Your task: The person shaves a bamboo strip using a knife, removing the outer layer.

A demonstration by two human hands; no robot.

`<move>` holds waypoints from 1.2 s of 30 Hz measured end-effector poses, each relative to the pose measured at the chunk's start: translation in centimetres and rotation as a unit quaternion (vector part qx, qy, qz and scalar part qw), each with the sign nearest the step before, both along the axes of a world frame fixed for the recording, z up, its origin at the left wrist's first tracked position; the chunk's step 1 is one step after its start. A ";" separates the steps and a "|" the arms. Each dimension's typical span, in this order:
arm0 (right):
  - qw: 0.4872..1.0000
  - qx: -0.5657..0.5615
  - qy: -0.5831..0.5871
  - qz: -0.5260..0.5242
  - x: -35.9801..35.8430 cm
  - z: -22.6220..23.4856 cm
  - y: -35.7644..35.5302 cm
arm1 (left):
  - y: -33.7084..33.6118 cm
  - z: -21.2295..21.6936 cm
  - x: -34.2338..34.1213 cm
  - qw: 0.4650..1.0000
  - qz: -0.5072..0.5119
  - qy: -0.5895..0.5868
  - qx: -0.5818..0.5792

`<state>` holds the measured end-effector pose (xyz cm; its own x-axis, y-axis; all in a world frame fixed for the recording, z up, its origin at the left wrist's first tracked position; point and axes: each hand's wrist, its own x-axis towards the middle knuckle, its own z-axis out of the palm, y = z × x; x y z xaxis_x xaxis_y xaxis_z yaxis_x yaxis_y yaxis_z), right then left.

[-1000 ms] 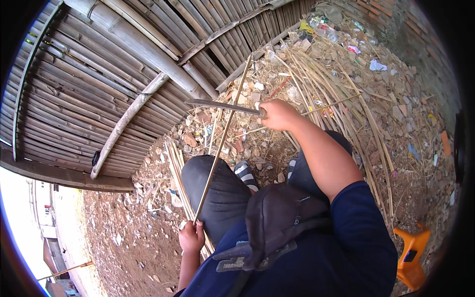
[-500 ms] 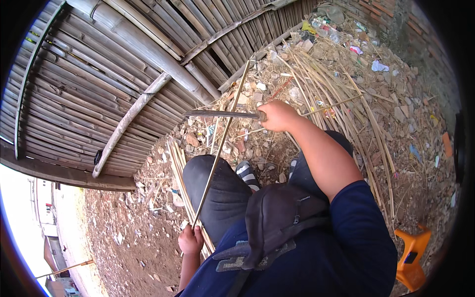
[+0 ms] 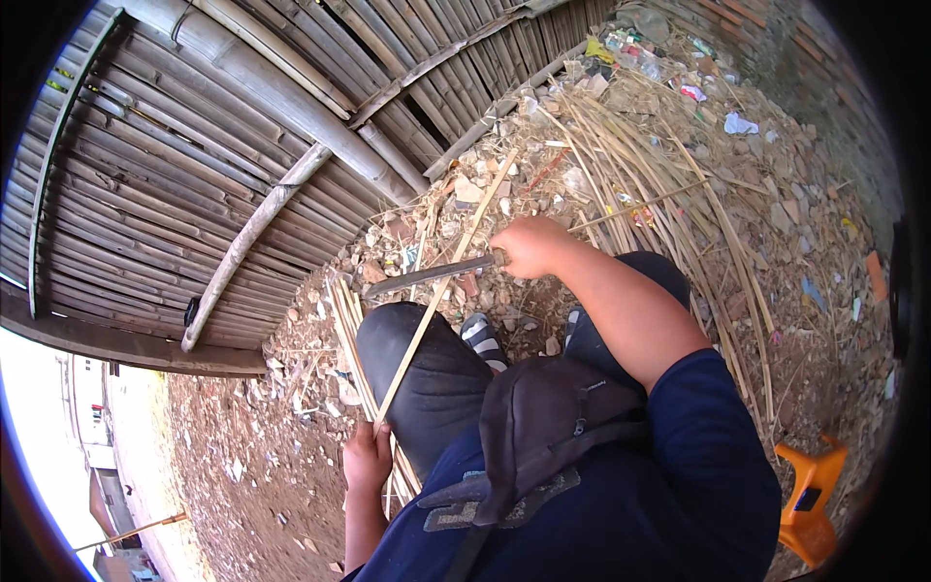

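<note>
My right hand (image 3: 531,247) is closed round the handle of a machete (image 3: 402,281), whose dark blade points left. That blade crosses a long, pale bamboo strip (image 3: 415,349); whether they touch I cannot tell. Low on the left, my left hand (image 3: 367,458) grips the near end of the strip. From there the strip slants up and away over my left knee, its far end above the rubble. Beside that knee lies a narrow bundle of bamboo strips (image 3: 346,325), partly hidden by my leg and left hand.
A bamboo-slat wall (image 3: 165,175) stands at the left and ahead. Many long strips (image 3: 630,165) lie on the littered ground to the right. An orange plastic stool (image 3: 813,495) is at the lower right, and a brick wall (image 3: 815,87) rises at the far right.
The machete and my right hand have moved slightly nearer, and the blade now tilts down to the left. The strip has turned to show its broad pale face, its far end shifting right.
</note>
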<state>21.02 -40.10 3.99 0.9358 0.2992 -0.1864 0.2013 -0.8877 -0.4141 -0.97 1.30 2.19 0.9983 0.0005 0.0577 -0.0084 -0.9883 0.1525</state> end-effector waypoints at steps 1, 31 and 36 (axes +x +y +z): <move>1.000 -0.006 -0.003 0.030 -0.1 0.5 0.2 | 0.3 0.0 -0.2 0.998 -0.003 0.032 -0.052; 0.998 0.018 0.001 0.060 0.3 -0.6 0.9 | 1.8 -0.7 0.5 0.926 0.009 0.232 -0.298; 0.994 0.096 -0.012 -0.046 2.8 -3.4 -1.1 | 2.3 -2.0 0.8 0.892 0.036 0.258 -0.368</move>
<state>23.82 -41.23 0.55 0.9643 0.2400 -0.1118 0.1346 -0.8081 -0.5734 -0.19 3.56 0.16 0.8879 -0.0867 -0.4519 0.3098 -0.6135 0.7264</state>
